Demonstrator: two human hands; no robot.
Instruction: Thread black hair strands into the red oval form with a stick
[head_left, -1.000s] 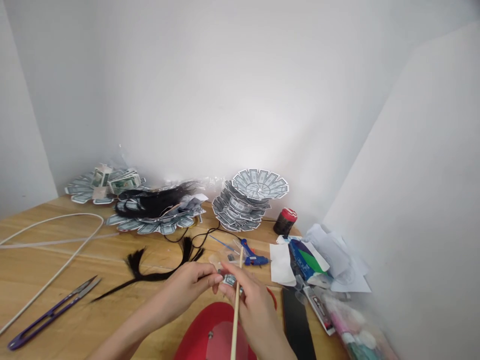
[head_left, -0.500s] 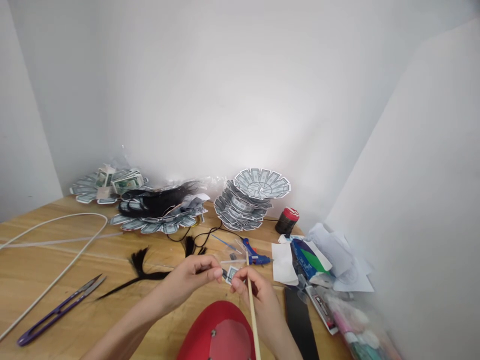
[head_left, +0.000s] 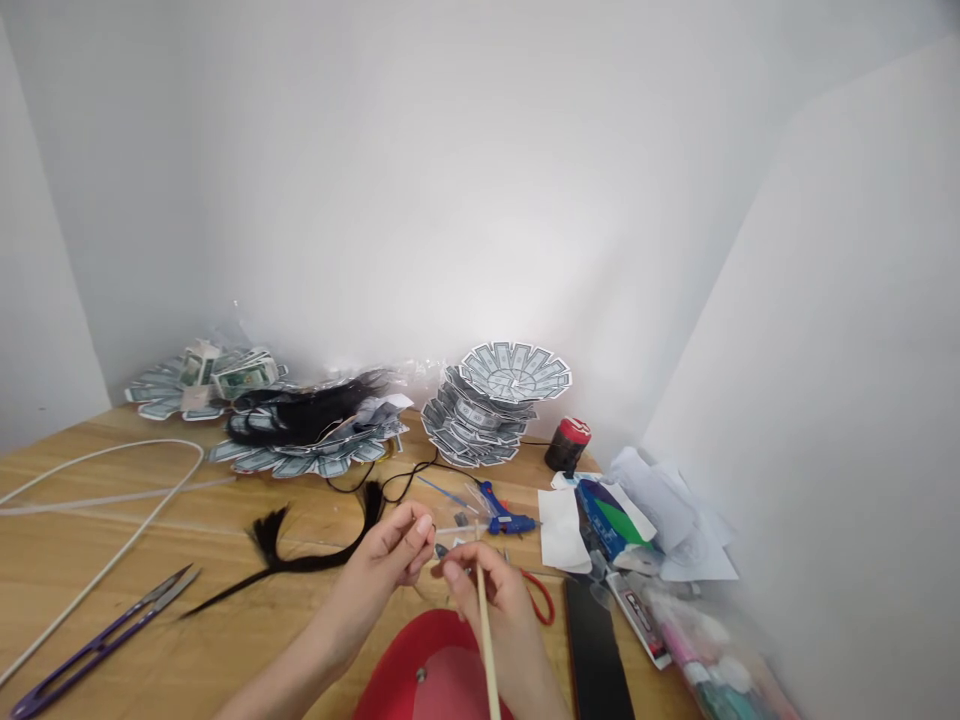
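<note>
Over the table's front part, my left hand point(head_left: 394, 555) is closed in a pinch, thumb against forefinger; what lies in the pinch is too small to make out. Close beside it, my right hand point(head_left: 499, 595) is closed around a thin pale wooden stick point(head_left: 487, 640) that points up and away from me. A small dark piece point(head_left: 441, 551) shows at the right fingertips, just off the left hand. Below both hands rises a rounded red thing point(head_left: 435, 660) with small studs. A red loop handle point(head_left: 541, 598) pokes out right of my right hand.
Black hair-like strands point(head_left: 300, 563) and purple thread snips point(head_left: 105, 640) lie at left, near a white cord point(head_left: 120, 550). Behind stand stacked dishes of printed paper notes point(head_left: 487, 410). A blue glue gun point(head_left: 508, 512), papers point(head_left: 562, 530) and a black strip point(head_left: 596, 650) lie right.
My hands have drawn slightly apart, the left one turning more upright. The printed paper piece between them is now mostly hidden. The red loop handle has come into sight. The view has shifted slightly.
</note>
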